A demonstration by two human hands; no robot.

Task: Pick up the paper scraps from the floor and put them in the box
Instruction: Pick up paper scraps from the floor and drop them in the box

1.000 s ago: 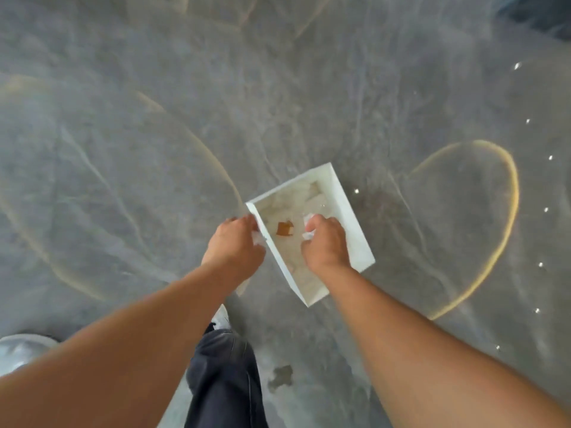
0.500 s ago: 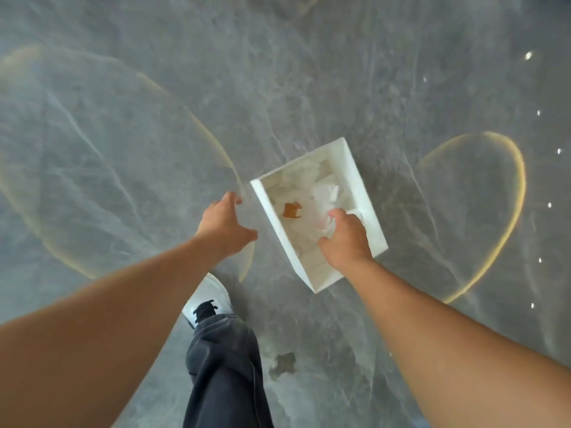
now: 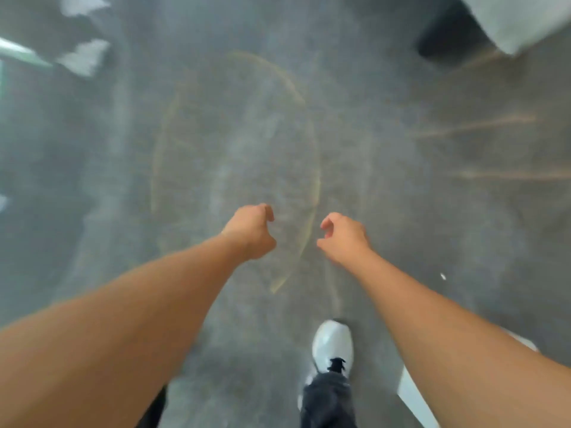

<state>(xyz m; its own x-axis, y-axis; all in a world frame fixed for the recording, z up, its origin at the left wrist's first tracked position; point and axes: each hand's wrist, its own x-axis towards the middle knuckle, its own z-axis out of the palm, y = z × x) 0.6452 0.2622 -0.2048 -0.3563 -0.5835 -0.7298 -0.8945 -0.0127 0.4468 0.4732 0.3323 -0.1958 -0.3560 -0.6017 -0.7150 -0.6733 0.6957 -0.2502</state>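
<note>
Frame heavily motion-blurred. The left hand [image 3: 250, 231] and right hand [image 3: 344, 239] are held out side by side above the grey floor [image 3: 417, 196], apart from each other. Grip of each: fingers loosely curled, nothing held. White paper scraps [image 3: 82, 57] are seen on the floor at far upper left, well apart from both hands. A white box [image 3: 409, 395] edge is noted at lower right, mostly hidden by the right forearm. A white shoe [image 3: 332, 341] is planted between the forearms.
</note>
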